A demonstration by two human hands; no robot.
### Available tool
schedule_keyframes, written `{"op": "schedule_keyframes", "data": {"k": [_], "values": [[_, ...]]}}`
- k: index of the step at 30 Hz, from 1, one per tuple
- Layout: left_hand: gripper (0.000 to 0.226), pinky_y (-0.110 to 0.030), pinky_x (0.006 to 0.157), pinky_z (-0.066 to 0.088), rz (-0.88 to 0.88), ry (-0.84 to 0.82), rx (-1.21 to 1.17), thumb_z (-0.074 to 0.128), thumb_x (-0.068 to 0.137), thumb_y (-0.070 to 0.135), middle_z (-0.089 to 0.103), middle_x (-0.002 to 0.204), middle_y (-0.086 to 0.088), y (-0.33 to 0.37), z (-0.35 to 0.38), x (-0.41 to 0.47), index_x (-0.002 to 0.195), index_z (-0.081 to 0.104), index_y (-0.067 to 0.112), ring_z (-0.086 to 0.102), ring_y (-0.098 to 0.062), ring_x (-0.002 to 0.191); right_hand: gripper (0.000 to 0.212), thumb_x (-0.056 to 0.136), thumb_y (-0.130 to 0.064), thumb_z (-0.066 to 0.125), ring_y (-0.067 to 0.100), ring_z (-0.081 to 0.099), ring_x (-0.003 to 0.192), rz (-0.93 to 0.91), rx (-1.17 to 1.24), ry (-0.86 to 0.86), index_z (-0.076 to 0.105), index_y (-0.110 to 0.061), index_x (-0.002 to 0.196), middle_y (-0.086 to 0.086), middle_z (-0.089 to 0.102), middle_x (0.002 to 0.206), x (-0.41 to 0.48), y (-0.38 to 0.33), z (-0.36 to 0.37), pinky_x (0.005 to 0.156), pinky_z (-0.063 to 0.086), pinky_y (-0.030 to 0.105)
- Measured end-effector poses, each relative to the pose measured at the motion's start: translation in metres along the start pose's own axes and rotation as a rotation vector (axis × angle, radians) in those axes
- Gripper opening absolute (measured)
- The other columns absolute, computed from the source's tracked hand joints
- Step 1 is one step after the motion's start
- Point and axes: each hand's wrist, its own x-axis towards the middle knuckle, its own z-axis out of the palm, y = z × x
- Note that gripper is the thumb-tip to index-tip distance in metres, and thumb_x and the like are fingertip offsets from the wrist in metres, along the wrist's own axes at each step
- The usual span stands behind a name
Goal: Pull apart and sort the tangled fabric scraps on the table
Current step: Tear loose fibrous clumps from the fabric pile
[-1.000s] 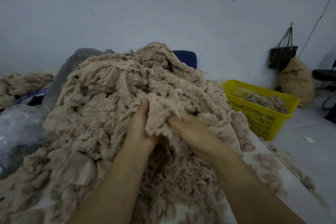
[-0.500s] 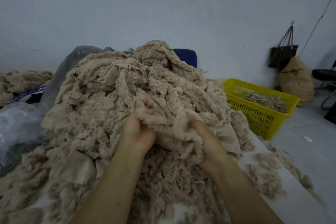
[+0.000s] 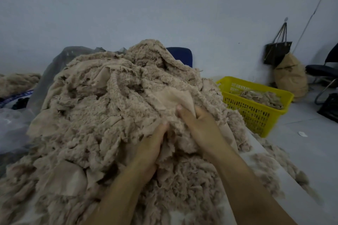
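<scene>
Beige fabric scraps [image 3: 102, 118], some fleecy and some smooth, lie in one big tangled heap that covers most of the counter [image 3: 303, 206] and rises to a peak near the wall. Both hands are at the front of the heap, close together. The left hand [image 3: 151, 144] is pushed in low, its fingers [image 3: 163, 127] curled into a fleecy clump of the fabric scraps, the tips hidden in the cloth. The right hand [image 3: 199, 126] sits just beside it and a little higher, its fingers and thumb closed on a flat piece [image 3: 170, 97] that stands up out of the heap above the knuckles. Loose tufts lie scattered along the right edge of the counter.

On the floor to the right stands a yellow basket [image 3: 247, 113] with more scraps inside. Behind it a tan sack [image 3: 290, 76] leans on the wall under a hanging black bag [image 3: 276, 53]. A blue chair back [image 3: 181, 56] shows behind the heap, and clear plastic sheeting [image 3: 12, 124] lies at the left.
</scene>
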Motion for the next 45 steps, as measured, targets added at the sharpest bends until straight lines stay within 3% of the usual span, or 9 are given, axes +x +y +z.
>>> {"op": "schedule_keyframes", "data": {"k": [3, 6, 10, 19, 23, 27, 32, 37, 45], "values": [[0.091, -0.034, 0.087, 0.055, 0.041, 0.040, -0.016, 0.080, 0.034, 0.082, 0.077, 0.102, 0.003, 0.004, 0.002, -0.002, 0.103, 0.075, 0.023, 0.073, -0.014, 0.097, 0.011, 0.096, -0.035, 0.056, 0.006, 0.060, 0.079, -0.094, -0.121, -0.085, 0.063, -0.027, 0.095, 0.002, 0.061, 0.103, -0.004, 0.006, 0.011, 0.063, 0.045, 0.012], [0.061, -0.033, 0.072, 0.061, 0.047, 0.060, -0.190, 0.080, 0.061, 0.050, 0.077, 0.102, -0.007, 0.010, -0.003, 0.001, 0.109, 0.074, 0.014, 0.075, -0.021, 0.093, 0.013, 0.091, -0.041, 0.055, 0.008, 0.065, 0.091, -0.029, -0.035, -0.220, 0.055, -0.049, 0.101, -0.012, 0.066, 0.103, -0.013, 0.018, 0.019, 0.076, 0.056, 0.026], [0.042, -0.035, 0.067, 0.061, 0.070, -0.047, -0.457, 0.064, 0.083, 0.041, 0.074, 0.110, -0.013, 0.024, -0.015, 0.003, 0.110, 0.075, 0.011, 0.073, -0.027, 0.099, 0.013, 0.099, -0.032, 0.053, 0.000, 0.043, 0.052, 0.024, -0.203, -0.300, 0.059, -0.027, 0.089, -0.017, 0.049, 0.061, -0.017, 0.035, 0.011, 0.047, 0.033, 0.014], [0.050, -0.043, 0.072, 0.060, 0.206, -0.032, -0.686, 0.044, 0.101, 0.049, 0.073, 0.116, -0.013, 0.058, -0.047, 0.009, 0.112, 0.075, 0.012, 0.072, -0.028, 0.102, 0.020, 0.102, -0.024, 0.049, 0.006, 0.030, 0.036, 0.084, -0.184, 0.069, 0.065, -0.031, 0.090, -0.018, 0.052, 0.048, -0.006, 0.035, -0.045, 0.039, 0.028, 0.017], [0.050, -0.042, 0.065, 0.062, 0.136, -0.053, -0.649, 0.044, 0.100, 0.050, 0.074, 0.111, -0.016, 0.057, -0.034, 0.006, 0.117, 0.066, 0.009, 0.073, -0.029, 0.097, 0.013, 0.098, -0.049, 0.050, -0.006, 0.061, 0.074, -0.026, -0.143, -0.063, 0.063, -0.045, 0.099, -0.026, 0.065, 0.087, -0.005, 0.025, -0.031, 0.066, 0.042, 0.016], [0.050, -0.045, 0.070, 0.062, 0.137, -0.048, -0.644, 0.046, 0.099, 0.049, 0.072, 0.115, -0.018, 0.059, -0.028, 0.008, 0.121, 0.065, 0.009, 0.072, -0.032, 0.101, 0.034, 0.096, -0.056, 0.049, -0.014, 0.048, 0.106, -0.137, -0.397, -0.309, 0.048, -0.048, 0.129, -0.032, 0.048, 0.118, -0.001, 0.029, 0.006, 0.078, 0.037, 0.008], [0.044, -0.044, 0.060, 0.061, 0.145, 0.006, -0.655, 0.046, 0.101, 0.045, 0.074, 0.109, -0.017, 0.063, -0.041, 0.011, 0.117, 0.068, 0.011, 0.074, -0.031, 0.094, 0.036, 0.101, -0.037, 0.050, -0.003, 0.041, 0.052, -0.145, -0.373, -0.214, 0.039, -0.031, 0.068, -0.020, 0.046, 0.059, 0.004, 0.039, 0.014, 0.048, 0.031, 0.013], [0.040, -0.039, 0.046, 0.057, 0.046, 0.215, -0.671, 0.046, 0.103, 0.043, 0.076, 0.082, -0.015, 0.064, -0.055, 0.015, 0.096, 0.069, 0.011, 0.074, -0.027, 0.063, 0.044, 0.099, -0.052, 0.048, 0.005, 0.029, 0.047, -0.177, -0.297, -0.080, 0.031, -0.034, 0.063, -0.011, 0.030, 0.056, 0.002, 0.036, -0.003, 0.045, 0.027, 0.015], [0.041, -0.043, 0.057, 0.053, -0.033, 0.314, -0.639, 0.045, 0.104, 0.039, 0.064, 0.115, -0.011, 0.063, -0.052, 0.025, 0.123, 0.063, 0.007, 0.064, -0.026, 0.076, 0.052, 0.090, -0.059, 0.042, 0.008, 0.029, 0.052, -0.152, -0.294, -0.017, 0.038, -0.011, 0.070, -0.007, 0.031, 0.058, 0.001, 0.046, -0.015, 0.051, 0.027, 0.020]]}}
